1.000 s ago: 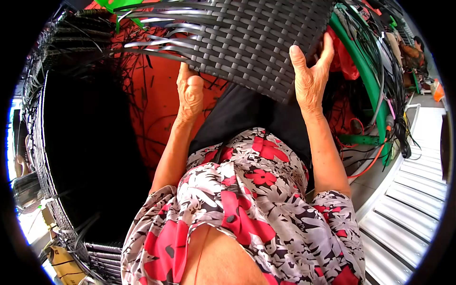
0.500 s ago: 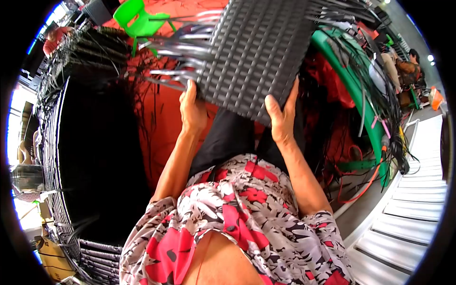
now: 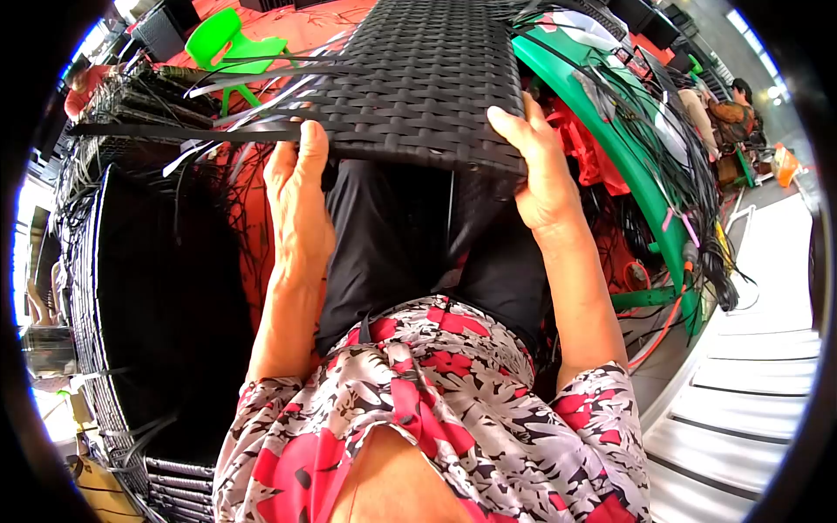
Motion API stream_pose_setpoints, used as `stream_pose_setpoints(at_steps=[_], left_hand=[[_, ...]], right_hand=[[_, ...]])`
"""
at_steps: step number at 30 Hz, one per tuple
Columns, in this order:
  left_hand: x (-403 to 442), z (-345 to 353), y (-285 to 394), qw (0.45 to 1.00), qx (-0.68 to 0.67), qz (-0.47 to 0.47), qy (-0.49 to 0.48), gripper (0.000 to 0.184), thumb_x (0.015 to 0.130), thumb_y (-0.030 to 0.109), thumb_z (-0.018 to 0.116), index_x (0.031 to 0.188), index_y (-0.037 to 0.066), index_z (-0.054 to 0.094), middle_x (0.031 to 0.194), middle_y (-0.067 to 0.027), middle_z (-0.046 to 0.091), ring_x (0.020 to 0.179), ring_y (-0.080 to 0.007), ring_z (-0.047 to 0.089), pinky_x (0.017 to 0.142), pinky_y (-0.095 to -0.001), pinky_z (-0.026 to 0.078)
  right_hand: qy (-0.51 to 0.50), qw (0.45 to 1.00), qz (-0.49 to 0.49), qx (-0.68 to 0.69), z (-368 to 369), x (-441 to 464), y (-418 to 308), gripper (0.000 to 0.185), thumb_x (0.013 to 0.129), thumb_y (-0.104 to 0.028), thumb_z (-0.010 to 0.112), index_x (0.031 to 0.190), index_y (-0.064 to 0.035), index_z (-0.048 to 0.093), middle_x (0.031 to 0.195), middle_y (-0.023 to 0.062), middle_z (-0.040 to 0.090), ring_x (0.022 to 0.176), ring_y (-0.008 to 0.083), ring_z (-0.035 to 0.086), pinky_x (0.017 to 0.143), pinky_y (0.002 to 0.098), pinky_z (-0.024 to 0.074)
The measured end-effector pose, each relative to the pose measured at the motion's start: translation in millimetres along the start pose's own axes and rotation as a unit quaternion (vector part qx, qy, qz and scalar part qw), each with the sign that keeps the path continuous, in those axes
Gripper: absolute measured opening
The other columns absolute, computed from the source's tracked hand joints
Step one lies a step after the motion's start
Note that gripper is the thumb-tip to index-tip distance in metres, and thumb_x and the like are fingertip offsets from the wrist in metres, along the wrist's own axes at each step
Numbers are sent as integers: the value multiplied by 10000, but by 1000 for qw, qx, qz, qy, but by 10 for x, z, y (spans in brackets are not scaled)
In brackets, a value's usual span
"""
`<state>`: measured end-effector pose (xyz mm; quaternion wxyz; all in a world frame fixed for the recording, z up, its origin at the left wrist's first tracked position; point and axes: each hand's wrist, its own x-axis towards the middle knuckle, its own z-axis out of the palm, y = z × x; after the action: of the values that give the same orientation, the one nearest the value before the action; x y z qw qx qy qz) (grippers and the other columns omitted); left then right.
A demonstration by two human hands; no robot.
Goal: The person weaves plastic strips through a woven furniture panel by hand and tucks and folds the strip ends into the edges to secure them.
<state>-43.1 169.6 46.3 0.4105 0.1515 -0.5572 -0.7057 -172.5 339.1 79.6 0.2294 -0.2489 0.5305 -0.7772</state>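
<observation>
A dark woven wicker panel (image 3: 418,83) spans the space between my hands, above my lap. My left hand (image 3: 299,179) grips its near left corner, the thumb on top and the fingers underneath. On the near right edge, my right hand (image 3: 542,166) clasps the panel with its thumb along the upper face. Long loose plastic strips (image 3: 253,96) trail from the left side, and one dark strip reaches far out to the left. Part of the weave hangs below the near edge, between my knees. The panel's far end runs out of view at the top.
Stacked dark woven pieces (image 3: 96,288) stand at my left. A green chair (image 3: 235,52) sits on the red floor (image 3: 309,17). At right, a green curved table (image 3: 602,131) carries bundled strips, beside a white slatted bench (image 3: 750,383). Other people (image 3: 741,118) are in the background.
The panel has tipped from a steep tilt to flatter, and its near edge now lies nearly level. My left hand has shifted left; my right hand has moved slightly right and up.
</observation>
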Motion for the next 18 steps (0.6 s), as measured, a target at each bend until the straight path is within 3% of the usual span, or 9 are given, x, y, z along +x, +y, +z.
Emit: stream_pose_setpoints(at_steps=[3,4,7,9,11,12,13,15,18], left_hand=[[69,-30,-59,993,-109,-14,54,198,947,231,574,950,37,612,927,-8,621,846,-71,548,778,-253,414],[156,-250,-141,994,-105,-7,11,194,943,231,584,943,41,622,938,0,622,851,-67,537,791,-248,401],[129,-470,-211,999,-40,14,21,201,938,229,590,986,35,610,952,3,607,875,-70,523,804,-234,392],[1,-343,-172,989,-27,85,114,224,923,206,609,1036,15,580,981,-14,589,864,-79,521,804,-235,396],[-125,-448,-358,947,30,227,223,274,857,82,673,1077,-17,544,1036,-82,577,991,-151,513,917,-324,394],[-121,-475,-340,910,92,346,209,332,810,66,709,1083,-14,537,1042,-82,572,981,-189,515,912,-346,403],[-110,-502,-283,855,155,457,188,395,762,49,745,1089,-11,531,1049,-82,567,972,-228,516,907,-369,412],[-117,-509,-42,828,293,473,68,319,676,139,788,928,25,628,939,-81,611,986,-283,511,920,-399,362],[-52,-363,73,808,361,464,-48,292,636,176,766,889,80,657,927,-33,619,973,-251,522,882,-384,332]], right_hand=[[-6,993,-44,-107,34,60,264,533,924,-317,562,1332,-17,397,1262,103,524,1156,168,497,1001,320,377],[-8,986,-51,-161,62,66,308,604,942,-385,536,1367,1,349,1336,123,464,1240,186,428,1065,324,298],[-14,979,-31,-201,202,-7,282,631,953,-409,509,1370,29,332,1363,132,433,1270,195,394,1084,322,265],[41,868,-214,-446,145,-95,393,632,913,-377,582,1341,36,368,1350,183,402,1245,279,375,1044,386,291],[53,767,-365,-525,271,-247,211,526,862,-335,664,1243,-7,510,1265,189,447,1158,308,413,982,422,331],[28,731,-388,-561,356,-326,124,376,790,-298,734,1060,-61,622,1114,139,514,1040,287,455,913,408,359],[-5,719,-387,-577,410,-369,121,381,721,-273,776,1010,-68,637,1013,93,559,979,281,490,885,400,367],[-52,706,-379,-596,499,-393,125,401,649,-213,800,991,-77,641,949,58,578,918,267,512,842,381,369],[-57,689,-374,-618,570,-370,96,420,593,-119,804,974,-77,632,913,51,568,885,245,519,777,371,363]])
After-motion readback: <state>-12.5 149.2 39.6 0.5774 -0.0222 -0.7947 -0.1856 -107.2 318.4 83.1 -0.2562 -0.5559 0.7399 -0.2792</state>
